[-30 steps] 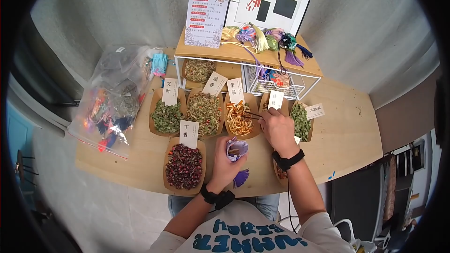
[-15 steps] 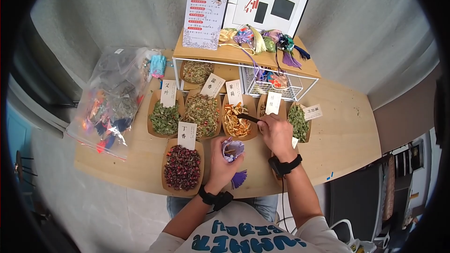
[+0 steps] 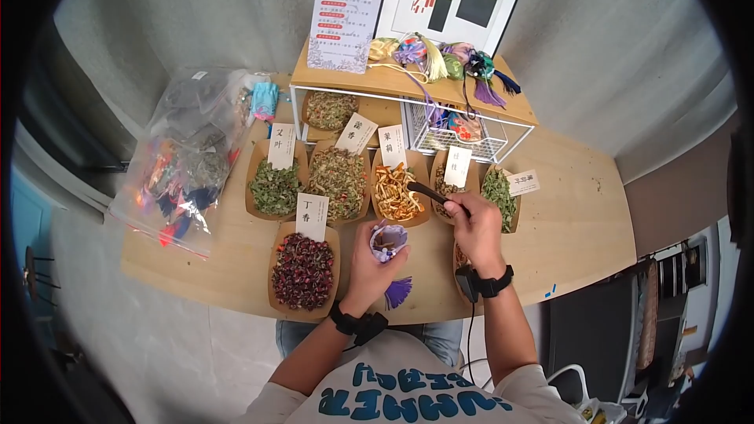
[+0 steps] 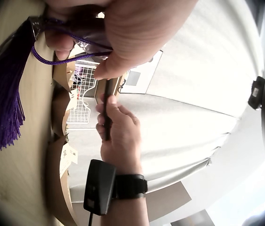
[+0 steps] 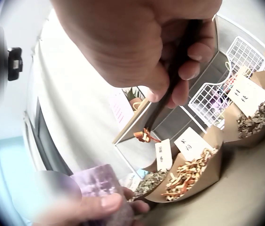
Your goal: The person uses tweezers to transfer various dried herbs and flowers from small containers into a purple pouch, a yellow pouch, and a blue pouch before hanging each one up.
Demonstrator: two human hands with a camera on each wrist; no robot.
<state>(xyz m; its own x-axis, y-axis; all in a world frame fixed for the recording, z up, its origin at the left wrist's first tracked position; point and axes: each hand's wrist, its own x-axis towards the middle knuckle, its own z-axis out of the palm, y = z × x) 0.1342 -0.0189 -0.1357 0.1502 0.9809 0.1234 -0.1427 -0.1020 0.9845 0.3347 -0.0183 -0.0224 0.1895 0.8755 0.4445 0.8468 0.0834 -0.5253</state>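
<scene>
My left hand [image 3: 366, 271] holds a lilac fabric pouch [image 3: 388, 242] upright with its mouth open; some brown pieces show inside. A purple tassel [image 4: 3, 94] hangs from the pouch on a purple cord [image 4: 71, 60]. With my right hand [image 3: 477, 232] I grip dark tweezers [image 3: 440, 195], tips pointing left. Held at their tips is a small clump of orange-brown dried strips [image 5: 143, 136], raised above the paper tray [image 5: 212, 160] of the same strips [image 5: 189, 176]. In the right wrist view the pouch [image 5: 97, 186] is lower left of the tweezers.
Paper trays with name cards surround my hands: green leaves [image 3: 275, 190], mixed herbs [image 3: 338, 182], dark red buds [image 3: 302, 271] and more leaves [image 3: 498, 198]. Behind them stands a shelf [image 3: 440, 94] with finished sachets [image 3: 424, 57] and a wire basket [image 3: 459, 137]. A plastic bag [image 3: 177, 165] lies at left.
The tweezers came from within the tray of orange strips, lifted up and back right with a clump. My right hand shifted right and slightly nearer me; the left hand keeps the pouch about where it was.
</scene>
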